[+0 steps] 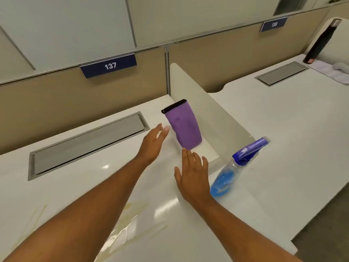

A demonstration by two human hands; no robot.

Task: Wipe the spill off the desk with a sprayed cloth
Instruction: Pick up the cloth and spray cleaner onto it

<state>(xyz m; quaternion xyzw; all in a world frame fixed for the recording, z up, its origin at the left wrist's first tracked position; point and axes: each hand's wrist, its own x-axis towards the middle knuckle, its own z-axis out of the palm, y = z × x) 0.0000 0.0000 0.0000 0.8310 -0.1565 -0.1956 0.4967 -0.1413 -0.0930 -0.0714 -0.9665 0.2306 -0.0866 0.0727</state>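
white desk [79,186], spray bottle [232,167] part-full of blue liquid, purple cloth [184,127] nearby

both open hands [154,143] [193,175] near folded purple cloth [182,125] on desk [79,186].

The purple cloth [184,126], folded into a long pad with a black edge at its far end, lies on the white desk [75,186] against the low divider to my right. Just near and right of it the clear spray bottle [229,173] of blue liquid stands, blue nozzle pointing right. A yellowish spill [130,222] streaks the near desk.
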